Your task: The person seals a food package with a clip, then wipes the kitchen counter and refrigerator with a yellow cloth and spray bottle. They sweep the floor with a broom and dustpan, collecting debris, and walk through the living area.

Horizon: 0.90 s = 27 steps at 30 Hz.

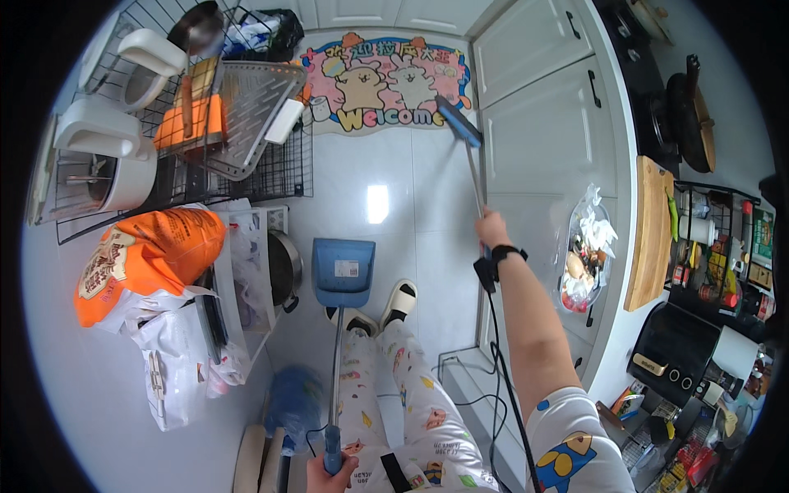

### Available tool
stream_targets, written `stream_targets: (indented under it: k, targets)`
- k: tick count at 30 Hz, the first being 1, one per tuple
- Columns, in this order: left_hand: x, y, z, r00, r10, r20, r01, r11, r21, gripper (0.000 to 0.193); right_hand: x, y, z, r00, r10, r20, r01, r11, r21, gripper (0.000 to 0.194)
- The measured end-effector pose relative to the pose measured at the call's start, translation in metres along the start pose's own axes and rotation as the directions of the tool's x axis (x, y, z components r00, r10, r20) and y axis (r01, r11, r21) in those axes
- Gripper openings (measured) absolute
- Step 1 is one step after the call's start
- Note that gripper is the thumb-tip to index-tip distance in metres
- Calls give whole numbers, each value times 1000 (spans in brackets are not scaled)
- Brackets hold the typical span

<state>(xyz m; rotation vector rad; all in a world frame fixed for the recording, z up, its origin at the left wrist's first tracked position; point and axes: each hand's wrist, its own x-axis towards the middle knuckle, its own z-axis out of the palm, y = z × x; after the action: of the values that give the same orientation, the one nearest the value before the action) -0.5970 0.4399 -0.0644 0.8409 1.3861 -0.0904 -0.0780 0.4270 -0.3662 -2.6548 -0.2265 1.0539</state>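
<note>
My right hand (492,229) grips the handle of a broom, and its blue head (459,121) lies at the right edge of a floor mat with cartoon animals (388,86), against the white cabinets. At the bottom of the view, my left hand (333,473) is closed around the blue grip of a long-handled dustpan. The blue dustpan (343,265) stands low before my feet, and no debris can be made out in it. A black band with a cabled device sits on my right wrist.
White cabinets (542,135) line the right side, with a hanging waste bin (585,265) full of scraps. On the left are a black wire rack (290,166), a pot (285,271) and an orange bag (166,252). Black cables (496,370) hang beside my right leg.
</note>
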Motion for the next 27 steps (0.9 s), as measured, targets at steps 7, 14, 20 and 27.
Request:
stream_targets:
  k: [7,14,20,27]
  targets:
    - [8,4,8,984,-179,-21,179,983,45,18,-232,138,16,959,97,268,-91,995,-32,57]
    - [10,1,19,985,-174,14,174,981,-88,16,-248,108,-40,970,121,211,-149,981,123,50]
    - [2,-4,32,991,-130,30,129,991,36,15,-41,19,1,995,-100,-31,104,978,180,49]
    - [0,4,39,994,-104,17,103,993,63,19,-189,141,32,955,-177,237,249,914,-320,63]
